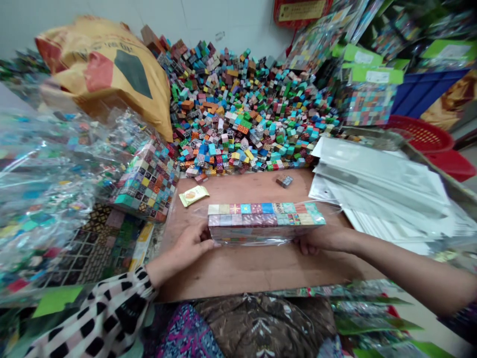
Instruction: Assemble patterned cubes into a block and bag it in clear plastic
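A long stack of small patterned paper cubes (257, 220), two rows showing on top, stands on the brown board in front of me. Clear plastic film wraps it and bulges along its lower front. My left hand (197, 241) grips its left end, with the thumb at the front lower corner and the fingers partly hidden behind. At the right end, my right hand (315, 241) has its fingers curled against the lower corner, some of them hidden beneath the stack. A small yellow wrapped packet (194, 196) and a small cube piece (284, 180) lie beyond it.
A big heap of loose colourful cubes (242, 114) rises against the wall. Plastic-bagged cubes (48, 189) and a yellow sack (108, 74) crowd the left. White sheets and clear bags (380, 184) are piled right, near a red basket (421, 133). The wooden board (261, 271) has a front edge near my lap.
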`<state>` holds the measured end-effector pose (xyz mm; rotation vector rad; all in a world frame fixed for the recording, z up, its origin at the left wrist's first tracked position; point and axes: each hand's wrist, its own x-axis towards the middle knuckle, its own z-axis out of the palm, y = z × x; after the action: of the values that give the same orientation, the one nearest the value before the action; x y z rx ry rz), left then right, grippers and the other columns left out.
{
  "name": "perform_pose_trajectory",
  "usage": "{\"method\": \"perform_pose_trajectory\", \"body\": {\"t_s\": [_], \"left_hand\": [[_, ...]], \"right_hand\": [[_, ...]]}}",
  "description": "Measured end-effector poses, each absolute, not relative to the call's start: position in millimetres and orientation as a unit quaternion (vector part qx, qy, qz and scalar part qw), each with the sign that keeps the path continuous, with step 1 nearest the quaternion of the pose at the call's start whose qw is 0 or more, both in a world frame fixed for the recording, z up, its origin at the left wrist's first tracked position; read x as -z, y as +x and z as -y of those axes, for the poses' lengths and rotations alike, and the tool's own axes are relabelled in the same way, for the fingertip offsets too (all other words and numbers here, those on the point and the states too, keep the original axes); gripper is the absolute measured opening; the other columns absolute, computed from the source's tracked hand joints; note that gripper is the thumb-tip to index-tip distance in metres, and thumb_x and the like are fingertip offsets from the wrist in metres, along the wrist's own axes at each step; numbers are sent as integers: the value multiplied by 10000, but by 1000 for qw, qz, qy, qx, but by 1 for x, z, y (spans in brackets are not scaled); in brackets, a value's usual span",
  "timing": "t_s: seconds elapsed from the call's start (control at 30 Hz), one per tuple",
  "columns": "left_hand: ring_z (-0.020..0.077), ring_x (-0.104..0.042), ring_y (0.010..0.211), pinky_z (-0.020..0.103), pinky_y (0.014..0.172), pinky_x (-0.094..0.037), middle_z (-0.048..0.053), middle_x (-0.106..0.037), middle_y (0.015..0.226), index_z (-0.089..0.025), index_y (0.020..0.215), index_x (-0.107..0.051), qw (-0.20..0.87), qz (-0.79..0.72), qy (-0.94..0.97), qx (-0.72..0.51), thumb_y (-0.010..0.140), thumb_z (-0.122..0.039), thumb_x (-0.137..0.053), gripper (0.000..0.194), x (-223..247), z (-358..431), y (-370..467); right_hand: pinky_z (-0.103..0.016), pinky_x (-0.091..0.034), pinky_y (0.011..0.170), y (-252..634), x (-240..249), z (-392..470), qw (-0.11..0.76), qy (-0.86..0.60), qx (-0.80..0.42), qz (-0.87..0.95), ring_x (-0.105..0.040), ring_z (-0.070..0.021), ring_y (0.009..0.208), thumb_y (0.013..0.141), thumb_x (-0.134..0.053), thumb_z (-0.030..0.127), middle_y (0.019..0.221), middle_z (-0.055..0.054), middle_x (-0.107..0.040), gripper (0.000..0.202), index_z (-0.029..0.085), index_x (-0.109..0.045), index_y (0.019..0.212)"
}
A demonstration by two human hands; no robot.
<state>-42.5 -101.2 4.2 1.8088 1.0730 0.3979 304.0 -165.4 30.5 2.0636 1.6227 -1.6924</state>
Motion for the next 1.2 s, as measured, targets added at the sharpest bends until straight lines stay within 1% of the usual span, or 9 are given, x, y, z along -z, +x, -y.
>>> {"method": "perform_pose_trajectory", "body": {"t_s": [0.13, 0.33, 0.5, 0.6, 0.73, 0.87, 0.97, 1.07, 1.2], "left_hand": [[317, -642, 1079, 508, 1016, -469, 148, -724, 1124, -156, 1012, -669, 440, -445, 764, -156, 786, -407, -665, 338, -1, 100, -48], [303, -665, 1051, 480, 991, -500, 141, -730, 1135, -152, 1108, -667, 459, -433, 761, -151, 783, -448, -684, 440, -2, 99, -48], [299, -654, 1110, 474, 1035, -481, 128, -709, 1256, -180, 1129, -686, 480, -431, 746, -166, 766, -420, -700, 435, -7, 100, -44], [303, -647, 1096, 477, 1024, -474, 122, -719, 1222, -179, 1098, -693, 481, -442, 738, -173, 761, -404, -686, 405, -11, 103, -41], [263, -640, 955, 426, 923, -498, 91, -725, 1031, -184, 960, -673, 509, -484, 685, -196, 688, -393, -722, 346, -9, 109, -38], [179, -602, 726, 329, 683, -514, 21, -645, 836, -183, 1004, -580, 536, -537, 613, -220, 644, -403, -738, 451, -5, 122, -37], [129, -549, 593, 252, 532, -464, -22, -579, 700, -181, 888, -555, 584, -572, 529, -227, 634, -437, -747, 409, -10, 133, -36], [92, -515, 525, 212, 484, -435, -24, -587, 633, -168, 754, -569, 652, -592, 418, -223, 564, -423, -799, 393, -22, 138, -33], [90, -527, 499, 204, 460, -444, 1, -632, 615, -158, 689, -590, 674, -601, 373, -213, 496, -388, -836, 388, -31, 134, -29]], "right_hand": [[-328, -580, 656, 306, -30, 167, 4, 663, 533, -526, -599, -184, 592, 869, -480, 235, 636, -86, -663, 276, 252, -537, 600], [-356, -566, 705, 304, -31, 167, 11, 659, 536, -528, -599, -188, 606, 876, -447, 237, 665, -108, -653, 309, 247, -526, 577], [-363, -563, 696, 304, -31, 167, -2, 654, 545, -525, -592, -196, 610, 842, -502, 273, 638, -101, -639, 265, 257, -512, 578], [-360, -566, 705, 304, -32, 167, -3, 654, 543, -526, -594, -195, 614, 846, -493, 260, 666, -105, -660, 256, 263, -529, 593], [-360, -577, 707, 303, -35, 167, 8, 661, 530, -531, -590, -190, 596, 871, -490, 284, 660, -113, -668, 308, 256, -516, 566], [-350, -572, 677, 304, -33, 168, -7, 657, 534, -533, -594, -185, 583, 871, -503, 311, 656, -118, -673, 330, 256, -521, 547], [-332, -546, 614, 307, -27, 169, -31, 657, 539, -526, -580, -179, 550, 842, -531, 304, 619, -106, -659, 298, 262, -532, 547], [-317, -517, 562, 309, -23, 169, -55, 659, 540, -521, -567, -173, 522, 821, -546, 300, 594, -93, -657, 259, 263, -551, 564], [-293, -493, 524, 307, -24, 170, -61, 659, 541, -520, -546, -159, 498, 801, -536, 252, 568, -79, -653, 249, 264, -544, 552]]}}
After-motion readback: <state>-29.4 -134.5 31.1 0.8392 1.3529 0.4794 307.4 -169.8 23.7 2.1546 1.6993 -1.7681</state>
